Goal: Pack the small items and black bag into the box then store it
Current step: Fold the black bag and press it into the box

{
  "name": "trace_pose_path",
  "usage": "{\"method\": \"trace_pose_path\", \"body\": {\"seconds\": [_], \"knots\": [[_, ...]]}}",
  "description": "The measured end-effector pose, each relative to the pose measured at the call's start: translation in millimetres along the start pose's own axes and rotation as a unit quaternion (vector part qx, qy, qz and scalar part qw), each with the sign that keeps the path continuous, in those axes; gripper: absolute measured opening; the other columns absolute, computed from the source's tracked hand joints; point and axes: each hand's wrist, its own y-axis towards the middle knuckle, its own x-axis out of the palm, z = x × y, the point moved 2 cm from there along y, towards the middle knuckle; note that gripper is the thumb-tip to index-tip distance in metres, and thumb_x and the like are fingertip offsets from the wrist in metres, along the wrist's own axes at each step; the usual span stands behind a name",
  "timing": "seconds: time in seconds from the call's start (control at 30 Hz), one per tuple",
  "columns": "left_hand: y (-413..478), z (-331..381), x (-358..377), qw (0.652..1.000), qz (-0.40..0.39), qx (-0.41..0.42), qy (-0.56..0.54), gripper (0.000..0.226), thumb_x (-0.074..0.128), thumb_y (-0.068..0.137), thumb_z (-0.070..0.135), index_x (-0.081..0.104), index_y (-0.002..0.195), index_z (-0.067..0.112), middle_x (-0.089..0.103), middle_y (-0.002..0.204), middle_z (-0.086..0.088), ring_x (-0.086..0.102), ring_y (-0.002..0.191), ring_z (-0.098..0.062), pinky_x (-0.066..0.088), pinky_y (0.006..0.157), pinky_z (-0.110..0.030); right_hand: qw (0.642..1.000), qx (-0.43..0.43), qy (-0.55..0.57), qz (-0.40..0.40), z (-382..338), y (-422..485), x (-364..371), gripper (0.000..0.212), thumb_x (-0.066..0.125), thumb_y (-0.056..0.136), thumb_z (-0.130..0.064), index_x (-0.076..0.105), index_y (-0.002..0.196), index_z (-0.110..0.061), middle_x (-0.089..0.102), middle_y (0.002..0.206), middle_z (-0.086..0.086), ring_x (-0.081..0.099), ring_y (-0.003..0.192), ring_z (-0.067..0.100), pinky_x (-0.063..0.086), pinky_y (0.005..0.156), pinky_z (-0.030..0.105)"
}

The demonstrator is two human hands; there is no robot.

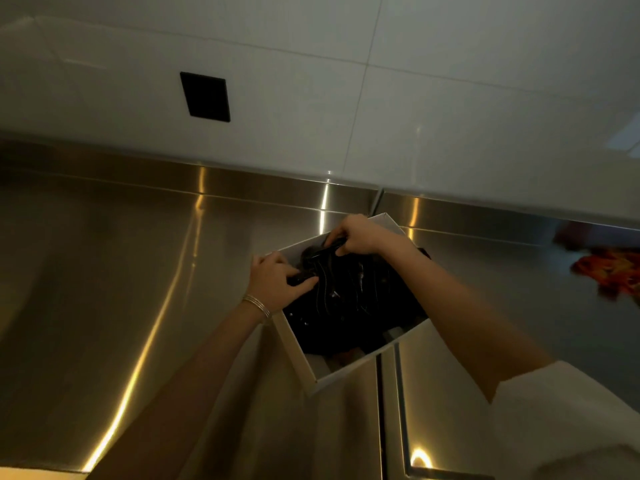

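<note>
A white box [298, 355] sits open on a stainless steel bench [138, 271], close to the bench's back edge and over the seam between two bench sections. It is turned at a slant to that back edge, one corner pointing toward the wall. Its longer sides run roughly from the front of the bench toward the back.

A black bag [356, 299] fills most of the box, and the thin pale lines on it run the same way as the box's long sides. The near end of the box shows a little white floor; what lies there is too dark to tell.

Both hands are at the far end of the bag. The left hand [273, 278], with a bracelet [258, 304] at the wrist, pinches the bag's edge at the box's left wall. The right hand [360, 235] curls around the bag's edge at the far corner.

An orange-red object [609, 271], blurred, lies near the bench's right edge.
</note>
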Motion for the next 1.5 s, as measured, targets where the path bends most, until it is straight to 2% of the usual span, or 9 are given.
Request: {"method": "trace_pose_path", "body": {"seconds": [0.1, 0.23, 0.4, 0.47, 0.57, 0.73, 1.03, 1.33, 1.5], "knots": [[1.8, -1.8, -3.6, 0.999, -0.032, 0.019, 0.001, 0.081, 0.019, 0.059, 0.074, 0.075, 0.078, 0.019, 0.065, 0.084, -0.001, 0.049, 0.100, -0.012, 0.013, 0.076, -0.026, 0.999, 0.036, -0.022, 0.020, -12.2, 12.1, 18.0, 0.031, 0.066, 0.078, -0.006, 0.070, 0.105, -0.020, 0.068, 0.112, 0.006, 0.060, 0.107, 0.024, 0.045, 0.100, 0.040], [2.1, 1.5, -2.0, 0.998, -0.046, -0.024, 0.042, 0.074, 0.019, 0.064, 0.074, 0.071, 0.081, 0.024, 0.067, 0.081, 0.003, 0.049, 0.102, -0.013, 0.017, 0.077, -0.028, 0.984, 0.092, -0.071, 0.135, -22.9, 9.7, 40.9, 0.033, 0.056, 0.086, -0.009, 0.065, 0.110, -0.029, 0.063, 0.117, 0.004, 0.051, 0.116, 0.030, 0.023, 0.103, 0.070], [-10.2, 3.0, -9.2, 0.989, 0.122, 0.048, 0.073, 0.049, 0.054, 0.073, 0.056, 0.055, 0.113, 0.028, 0.060, 0.111, 0.005, 0.049, 0.102, -0.021, 0.035, 0.082, -0.036, 0.993, -0.020, 0.088, 0.070, 1.0, -21.8, 12.0, 0.050, 0.068, 0.082, -0.017, 0.052, 0.130, -0.015, 0.060, 0.127, 0.010, 0.055, 0.118, 0.023, 0.039, 0.101, 0.032], [-8.0, 6.7, -13.7, 0.977, 0.136, 0.138, 0.092, 0.042, 0.055, 0.074, 0.048, 0.059, 0.112, 0.033, 0.062, 0.117, 0.007, 0.048, 0.105, -0.020, 0.035, 0.086, -0.039, 0.980, -0.030, 0.181, 0.083, 9.5, -33.0, 9.5, 0.044, 0.065, 0.084, -0.015, 0.051, 0.126, -0.010, 0.060, 0.125, 0.012, 0.058, 0.113, 0.024, 0.045, 0.100, 0.034], [0.9, 5.9, -13.0, 0.989, 0.079, 0.091, 0.090, 0.028, 0.074, 0.069, 0.039, 0.068, 0.096, 0.035, 0.068, 0.107, 0.012, 0.053, 0.106, -0.020, 0.032, 0.088, -0.040, 0.980, -0.026, 0.152, 0.129, 11.3, -28.6, 26.5, 0.029, 0.063, 0.086, -0.017, 0.060, 0.114, -0.011, 0.064, 0.115, 0.011, 0.059, 0.109, 0.024, 0.047, 0.098, 0.041], [7.5, 16.2, -14.6, 0.992, -0.020, -0.019, 0.123, 0.029, 0.070, 0.072, 0.046, 0.066, 0.100, 0.041, 0.064, 0.109, 0.015, 0.042, 0.115, -0.013, 0.026, 0.095, -0.036, 0.984, 0.061, 0.045, 0.163, -7.3, -6.8, 42.5, 0.030, 0.069, 0.079, -0.029, 0.062, 0.107, -0.020, 0.065, 0.112, 0.005, 0.054, 0.112, 0.028, 0.031, 0.103, 0.058], [-4.8, 27.5, -35.9, 0.996, -0.028, 0.026, 0.086, 0.048, 0.057, 0.081, 0.008, 0.056, 0.124, 0.030, 0.057, 0.128, 0.008, 0.041, 0.123, -0.017, 0.024, 0.099, -0.038, 0.979, -0.056, 0.095, 0.173, 20.2, -87.4, 6.5, 0.044, 0.062, 0.087, -0.018, 0.052, 0.129, -0.012, 0.054, 0.135, 0.008, 0.047, 0.126, 0.019, 0.029, 0.101, 0.018], [-18.9, 22.1, -48.5, 0.990, 0.090, 0.104, -0.036, 0.044, 0.053, 0.074, -0.005, 0.066, 0.112, 0.012, 0.066, 0.113, -0.009, 0.055, 0.108, -0.030, 0.041, 0.094, -0.042, 0.978, 0.014, 0.080, 0.193, 49.5, -161.1, 20.7, 0.033, 0.064, 0.085, -0.015, 0.061, 0.118, -0.012, 0.062, 0.124, 0.008, 0.056, 0.116, 0.019, 0.041, 0.098, 0.027], [8.3, -3.0, -51.6, 0.998, 0.019, -0.024, -0.055, 0.039, 0.053, 0.086, -0.004, 0.056, 0.124, 0.003, 0.055, 0.129, -0.017, 0.049, 0.120, -0.032, 0.032, 0.101, -0.033, 0.975, 0.041, 0.096, 0.197, 44.5, -173.1, 55.4, 0.032, 0.064, 0.086, -0.015, 0.062, 0.117, -0.013, 0.061, 0.123, 0.003, 0.054, 0.117, 0.015, 0.031, 0.087, 0.003]]}}
